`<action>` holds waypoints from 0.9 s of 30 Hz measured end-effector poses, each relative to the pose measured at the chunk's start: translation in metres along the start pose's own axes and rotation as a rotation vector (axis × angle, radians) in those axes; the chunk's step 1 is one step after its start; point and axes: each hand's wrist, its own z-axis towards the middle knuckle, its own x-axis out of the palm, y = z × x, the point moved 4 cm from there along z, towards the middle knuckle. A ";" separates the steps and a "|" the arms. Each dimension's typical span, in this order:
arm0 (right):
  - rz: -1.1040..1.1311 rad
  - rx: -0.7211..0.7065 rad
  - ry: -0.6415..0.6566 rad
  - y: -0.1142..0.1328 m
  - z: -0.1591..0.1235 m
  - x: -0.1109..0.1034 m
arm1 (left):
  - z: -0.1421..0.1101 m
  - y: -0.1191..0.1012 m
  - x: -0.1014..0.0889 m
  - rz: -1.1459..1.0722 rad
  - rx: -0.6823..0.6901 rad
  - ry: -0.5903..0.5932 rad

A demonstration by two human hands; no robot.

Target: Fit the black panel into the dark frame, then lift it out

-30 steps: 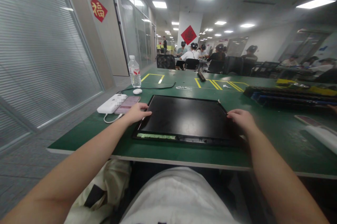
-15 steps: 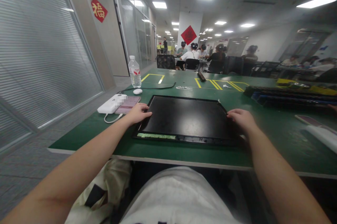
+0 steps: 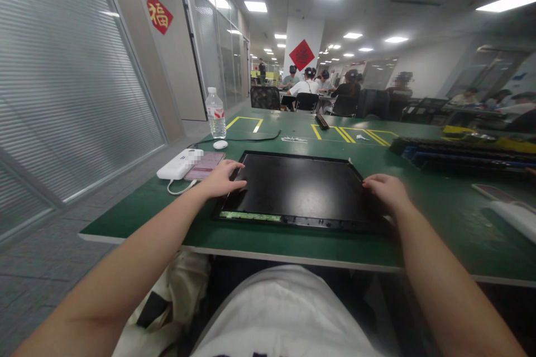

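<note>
A black LCD panel (image 3: 301, 184) lies flat on a green table (image 3: 138, 214). The left hand (image 3: 220, 180), at its left edge, has thumb and fingers parted, wider than before; the right hand (image 3: 388, 192) still pinches the right edge.

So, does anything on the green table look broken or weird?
Nothing looks spilled or clearly broken. The oddest bit is the green strip along the near edge of the black panel: it looks like a bare circuit board, usually hidden. A small white scrap also lies loose among the yellow tape lines, like litter.
</note>
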 end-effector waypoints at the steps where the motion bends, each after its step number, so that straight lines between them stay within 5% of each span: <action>1: -0.002 0.000 -0.002 -0.001 0.000 0.000 | -0.001 -0.003 -0.001 0.018 0.059 0.023; 8: 0.004 0.029 0.010 -0.003 0.001 0.002 | -0.011 -0.022 0.000 0.033 0.282 0.263; 27: 0.000 -0.013 -0.014 -0.001 0.000 0.003 | -0.020 -0.033 -0.006 0.014 0.377 0.404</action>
